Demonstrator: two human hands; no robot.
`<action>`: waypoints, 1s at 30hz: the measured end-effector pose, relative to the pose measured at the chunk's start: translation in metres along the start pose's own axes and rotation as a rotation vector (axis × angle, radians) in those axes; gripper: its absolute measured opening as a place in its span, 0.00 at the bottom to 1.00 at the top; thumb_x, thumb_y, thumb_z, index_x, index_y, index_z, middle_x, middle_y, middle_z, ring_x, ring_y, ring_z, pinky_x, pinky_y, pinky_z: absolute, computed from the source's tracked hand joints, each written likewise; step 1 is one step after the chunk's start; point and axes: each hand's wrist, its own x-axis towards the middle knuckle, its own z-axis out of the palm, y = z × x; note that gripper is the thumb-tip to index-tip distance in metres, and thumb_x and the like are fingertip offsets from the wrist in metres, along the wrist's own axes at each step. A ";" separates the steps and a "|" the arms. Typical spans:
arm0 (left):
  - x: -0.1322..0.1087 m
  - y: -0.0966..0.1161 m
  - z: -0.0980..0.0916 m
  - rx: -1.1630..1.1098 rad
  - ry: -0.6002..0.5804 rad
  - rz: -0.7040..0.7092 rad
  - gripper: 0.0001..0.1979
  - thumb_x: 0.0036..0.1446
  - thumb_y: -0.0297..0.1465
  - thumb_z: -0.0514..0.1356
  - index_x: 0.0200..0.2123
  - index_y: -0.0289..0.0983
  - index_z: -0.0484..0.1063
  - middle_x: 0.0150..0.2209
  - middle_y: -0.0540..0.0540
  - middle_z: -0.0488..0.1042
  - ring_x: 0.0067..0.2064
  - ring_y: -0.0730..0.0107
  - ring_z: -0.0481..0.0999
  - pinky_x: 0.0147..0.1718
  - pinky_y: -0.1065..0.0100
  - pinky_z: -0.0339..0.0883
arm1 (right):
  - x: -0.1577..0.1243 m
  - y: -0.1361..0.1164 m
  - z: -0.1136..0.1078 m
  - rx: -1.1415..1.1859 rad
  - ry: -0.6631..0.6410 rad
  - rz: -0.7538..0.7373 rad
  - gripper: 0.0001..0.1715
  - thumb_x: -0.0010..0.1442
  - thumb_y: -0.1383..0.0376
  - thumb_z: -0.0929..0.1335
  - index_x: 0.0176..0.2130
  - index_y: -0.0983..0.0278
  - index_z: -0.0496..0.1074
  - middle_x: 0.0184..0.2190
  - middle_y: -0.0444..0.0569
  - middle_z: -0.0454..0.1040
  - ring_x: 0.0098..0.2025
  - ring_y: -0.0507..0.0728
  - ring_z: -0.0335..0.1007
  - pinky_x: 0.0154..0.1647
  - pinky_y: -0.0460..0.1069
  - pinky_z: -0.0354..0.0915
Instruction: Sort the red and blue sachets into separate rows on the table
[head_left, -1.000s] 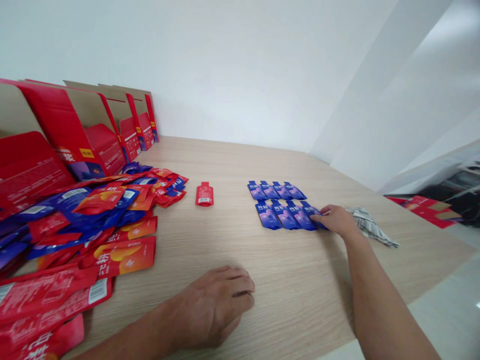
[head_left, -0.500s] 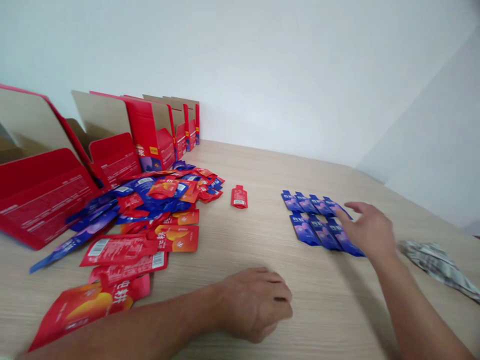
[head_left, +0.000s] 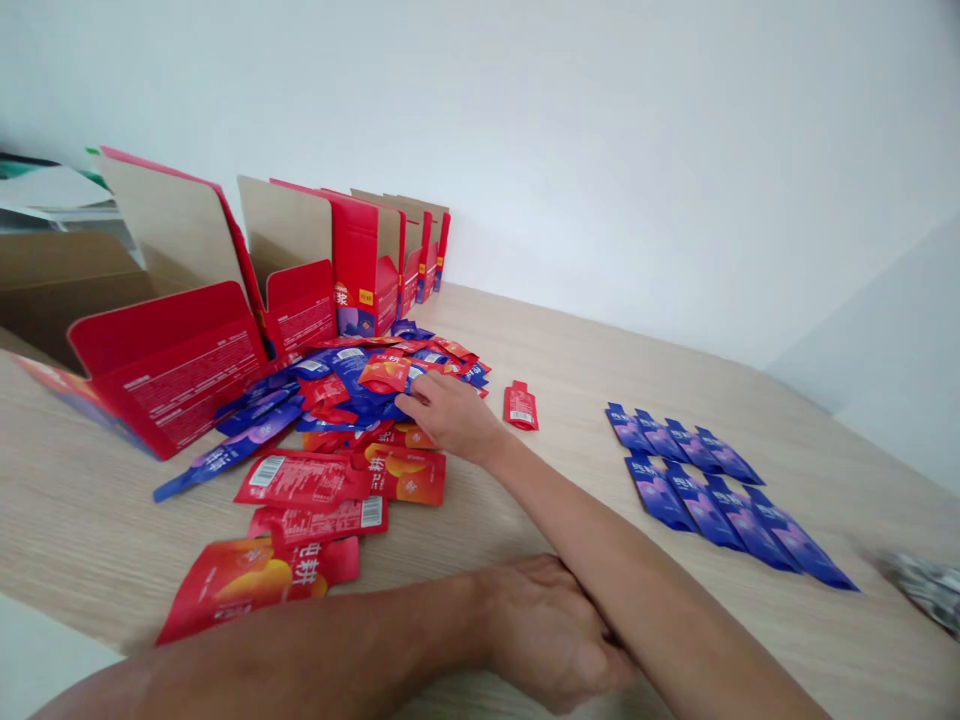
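Observation:
My right hand (head_left: 450, 415) reaches across to the left, and its stretched fingers rest on the near edge of a loose pile of red and blue pouches (head_left: 337, 390); nothing is lifted. My left hand (head_left: 551, 630) lies on the wooden table (head_left: 577, 350) near me, loosely curled with nothing seen in it, partly covered by my right forearm. One red pouch (head_left: 520, 407) lies alone just right of my right hand. Two neat rows of blue pouches (head_left: 697, 470) lie further right.
Several open red cardboard boxes (head_left: 187, 350) stand in a row along the left, back to the white wall. More red pouches (head_left: 300, 480) lie spread in front of the pile. A crumpled silver wrapper (head_left: 930, 590) lies at the right edge.
My right hand left the blue rows and swung left across the table to the pile. My view turned left. The left hand stayed put, curled on the table.

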 end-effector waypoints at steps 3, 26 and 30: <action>-0.002 -0.001 0.006 -0.026 0.028 0.145 0.09 0.60 0.29 0.61 0.37 0.39 0.82 0.40 0.47 0.86 0.45 0.59 0.84 0.47 0.59 0.75 | 0.006 -0.004 0.009 -0.061 0.029 -0.084 0.19 0.79 0.66 0.59 0.48 0.62 0.78 0.44 0.54 0.75 0.46 0.60 0.68 0.44 0.53 0.66; -0.002 -0.026 -0.026 0.009 0.796 -0.514 0.29 0.59 0.22 0.58 0.64 0.35 0.61 0.61 0.32 0.70 0.64 0.49 0.70 0.63 0.46 0.68 | -0.174 0.008 -0.024 0.946 0.174 0.990 0.11 0.66 0.55 0.65 0.38 0.61 0.70 0.28 0.43 0.74 0.28 0.54 0.67 0.31 0.48 0.64; -0.005 -0.041 -0.010 0.002 0.693 -0.780 0.33 0.57 0.22 0.60 0.65 0.36 0.58 0.63 0.32 0.67 0.66 0.45 0.67 0.66 0.40 0.64 | -0.180 0.019 -0.023 0.861 0.081 1.033 0.08 0.67 0.60 0.64 0.40 0.61 0.70 0.30 0.44 0.75 0.29 0.54 0.68 0.33 0.48 0.63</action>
